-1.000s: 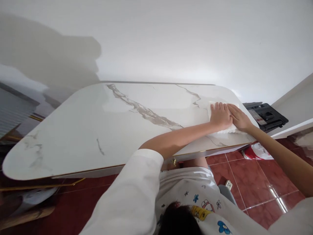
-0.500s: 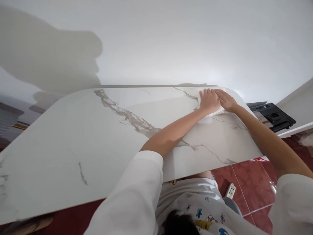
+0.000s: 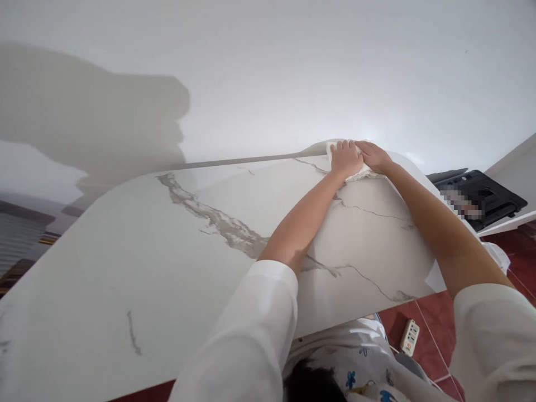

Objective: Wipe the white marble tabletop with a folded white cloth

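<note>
My left hand [image 3: 347, 159] presses down on a white cloth [image 3: 363, 174] that looks like a wipe or tissue. Right beside it, my right hand [image 3: 376, 158] lies over the same cloth, fingers pointing left and touching the left hand. Both hands are at the far edge of the white marble-patterned tabletop [image 3: 188, 290], near its far right corner. Part of the cloth is hidden under my palms; its lower border shows between and below the hands.
A white wall [image 3: 293, 72] stands just behind the table. To the right sits an open black case [image 3: 489, 195], partly pixelated. A power strip [image 3: 410, 337] lies on the red tiled floor [image 3: 433, 318]. Below, the top of a person's head [image 3: 312, 382] shows close to my body.
Both hands have moved with the cloth, away from me, up to the table's far edge by the wall. The camera view has tilted and shifted slightly.
</note>
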The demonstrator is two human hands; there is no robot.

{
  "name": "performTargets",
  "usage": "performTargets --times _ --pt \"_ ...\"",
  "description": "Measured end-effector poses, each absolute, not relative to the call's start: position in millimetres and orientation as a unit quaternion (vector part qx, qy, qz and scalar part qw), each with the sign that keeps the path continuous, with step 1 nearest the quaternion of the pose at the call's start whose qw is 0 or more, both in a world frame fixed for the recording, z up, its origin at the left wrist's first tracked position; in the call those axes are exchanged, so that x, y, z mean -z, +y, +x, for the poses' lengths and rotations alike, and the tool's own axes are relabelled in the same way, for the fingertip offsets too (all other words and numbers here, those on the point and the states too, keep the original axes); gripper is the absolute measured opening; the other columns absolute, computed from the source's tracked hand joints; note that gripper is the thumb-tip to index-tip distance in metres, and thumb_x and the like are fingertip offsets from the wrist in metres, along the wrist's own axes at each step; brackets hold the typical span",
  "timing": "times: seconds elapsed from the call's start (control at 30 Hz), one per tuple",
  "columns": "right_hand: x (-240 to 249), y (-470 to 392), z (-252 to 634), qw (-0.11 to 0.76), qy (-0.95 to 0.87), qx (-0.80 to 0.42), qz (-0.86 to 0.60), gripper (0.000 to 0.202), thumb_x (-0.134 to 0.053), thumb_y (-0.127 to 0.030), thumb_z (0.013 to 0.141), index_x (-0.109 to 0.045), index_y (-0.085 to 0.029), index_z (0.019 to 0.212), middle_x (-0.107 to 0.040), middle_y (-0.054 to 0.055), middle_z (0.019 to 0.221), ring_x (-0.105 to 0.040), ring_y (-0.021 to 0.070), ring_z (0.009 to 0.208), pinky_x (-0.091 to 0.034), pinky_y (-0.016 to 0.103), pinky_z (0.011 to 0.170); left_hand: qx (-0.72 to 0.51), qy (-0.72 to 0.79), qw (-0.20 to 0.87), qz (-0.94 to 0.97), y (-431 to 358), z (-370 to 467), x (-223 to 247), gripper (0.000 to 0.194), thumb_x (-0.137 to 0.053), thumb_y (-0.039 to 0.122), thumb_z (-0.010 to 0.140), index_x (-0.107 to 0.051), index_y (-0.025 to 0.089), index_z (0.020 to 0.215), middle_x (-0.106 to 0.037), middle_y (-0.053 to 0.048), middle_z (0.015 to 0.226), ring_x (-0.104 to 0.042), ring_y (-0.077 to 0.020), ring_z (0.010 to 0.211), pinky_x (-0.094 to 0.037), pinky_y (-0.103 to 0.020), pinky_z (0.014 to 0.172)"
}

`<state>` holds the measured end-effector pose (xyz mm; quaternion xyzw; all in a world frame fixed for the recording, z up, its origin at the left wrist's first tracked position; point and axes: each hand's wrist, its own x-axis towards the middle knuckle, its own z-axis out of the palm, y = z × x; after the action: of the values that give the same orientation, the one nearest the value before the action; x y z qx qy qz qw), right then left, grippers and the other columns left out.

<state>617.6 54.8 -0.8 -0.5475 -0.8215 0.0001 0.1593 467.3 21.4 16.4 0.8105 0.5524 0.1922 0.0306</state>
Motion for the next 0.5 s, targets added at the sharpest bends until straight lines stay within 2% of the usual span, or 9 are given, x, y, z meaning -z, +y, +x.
performTargets --times 0.23,0.5 --pt "4.9 33.7 616.5 0.169 -0.832 0.017 -0.528 0.058 -0.026 -0.032 0.094 -0.039 -0.015 0.147 -0.044 0.008 0.153 -0.038 0.0267 0.142 -0.030 0.050 0.119 -0.178 0.547 0.023 0.818 4.0 462.6 -17.1 0.051 -0.033 0.027 0.096 -0.040 0.011 0.144 -0.044 -0.014 0.148 -0.034 -0.0287 0.140 -0.021 -0.046 0.118" --pt "6.9 -34.0 610.4 0.169 -0.837 0.021 -0.520 0.058 -0.025 -0.033 0.095 -0.039 -0.014 0.148 -0.042 0.012 0.154 -0.037 0.0293 0.143 -0.032 0.054 0.118 -0.176 0.536 0.020 0.825 -58.9 452.8 -16.9 0.051 -0.033 0.026 0.094 -0.042 0.009 0.142 -0.047 -0.016 0.145 -0.035 -0.0295 0.138 -0.023 -0.047 0.116"
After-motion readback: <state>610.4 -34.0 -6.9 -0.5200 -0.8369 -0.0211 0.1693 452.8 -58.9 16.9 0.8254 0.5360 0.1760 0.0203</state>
